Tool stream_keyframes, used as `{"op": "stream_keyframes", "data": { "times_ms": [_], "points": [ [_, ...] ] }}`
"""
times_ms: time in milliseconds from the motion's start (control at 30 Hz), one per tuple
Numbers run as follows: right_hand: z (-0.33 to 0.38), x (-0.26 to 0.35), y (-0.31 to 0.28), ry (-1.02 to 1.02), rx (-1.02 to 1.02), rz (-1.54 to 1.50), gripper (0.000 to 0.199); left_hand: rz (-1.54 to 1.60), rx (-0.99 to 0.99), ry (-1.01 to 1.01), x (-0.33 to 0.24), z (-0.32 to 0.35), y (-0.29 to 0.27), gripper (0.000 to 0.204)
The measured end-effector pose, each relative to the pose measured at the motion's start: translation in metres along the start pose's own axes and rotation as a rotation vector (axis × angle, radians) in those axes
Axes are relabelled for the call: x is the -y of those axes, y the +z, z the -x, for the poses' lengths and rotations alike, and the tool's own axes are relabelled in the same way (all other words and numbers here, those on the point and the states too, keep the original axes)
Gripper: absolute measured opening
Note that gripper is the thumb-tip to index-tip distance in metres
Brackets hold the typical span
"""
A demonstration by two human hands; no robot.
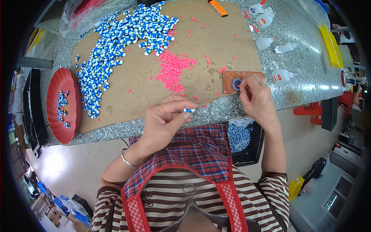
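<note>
Between the thumb and fingers of my left hand (166,120) is a small blue-and-white piece (189,110), held just off the table's front edge. My right hand (257,98) is closed in a pinch over a brown tile (228,79), its fingertips at a round blue spot (236,83) there. A bit of pink shows at those fingertips, apparently a small pink piece, mostly hidden. Loose pink pieces (174,69) lie scattered on the cardboard (143,89) between my hands. A big heap of blue-and-white pieces (127,33) spreads over its left and far parts.
On the left, a red fluted dish (73,116) holds several blue-and-white pieces. White squeeze bottles (283,75) stand or lie on the speckled stone table (309,58) at right. An orange-handled tool (218,7) lies at the far edge. Below the table is a black bin (253,154) of pieces.
</note>
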State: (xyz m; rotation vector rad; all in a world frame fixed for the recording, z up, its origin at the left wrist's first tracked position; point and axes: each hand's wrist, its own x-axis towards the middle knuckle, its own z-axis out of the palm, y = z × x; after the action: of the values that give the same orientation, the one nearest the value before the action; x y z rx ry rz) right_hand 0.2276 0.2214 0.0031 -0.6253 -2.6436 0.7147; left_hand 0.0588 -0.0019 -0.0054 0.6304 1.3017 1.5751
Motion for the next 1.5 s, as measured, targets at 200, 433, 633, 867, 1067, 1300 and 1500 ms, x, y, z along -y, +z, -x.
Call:
{"op": "stream_keyframes", "data": {
  "times_ms": [200, 433, 633, 867, 1067, 1300, 1500],
  "points": [
    [0.001, 0.019, -0.006, 0.079, -0.087, -0.105, 0.011, 0.174, -0.025, -0.089, -0.003, 0.0, 0.0, 0.026],
    [0.008, 0.073, 0.012, 0.16, -0.03, -0.653, 0.012, 0.163, 0.02, -0.013, -0.001, -0.008, 0.003, 0.024],
    [0.001, 0.091, 0.026, 0.07, 0.013, -0.659, 0.013, 0.191, 0.006, 0.017, -0.001, -0.006, 0.005, 0.024],
    [0.001, 0.094, 0.023, 0.064, 0.08, -0.585, 0.014, 0.144, 0.053, 0.018, -0.002, -0.005, 0.003, 0.028],
    [0.002, 0.096, 0.021, 0.267, 0.225, -0.753, 0.011, 0.205, 0.051, 0.092, -0.002, -0.004, 0.008, 0.034],
    [0.004, 0.09, 0.032, 0.456, 0.401, -1.124, 0.006, -0.138, -0.059, 0.054, -0.013, 0.023, -0.018, 0.032],
    [0.004, 0.073, 0.051, 0.03, -0.017, -0.239, 0.008, -1.019, -0.893, 0.482, -0.08, 0.094, -0.156, 0.024]
  ]
}}
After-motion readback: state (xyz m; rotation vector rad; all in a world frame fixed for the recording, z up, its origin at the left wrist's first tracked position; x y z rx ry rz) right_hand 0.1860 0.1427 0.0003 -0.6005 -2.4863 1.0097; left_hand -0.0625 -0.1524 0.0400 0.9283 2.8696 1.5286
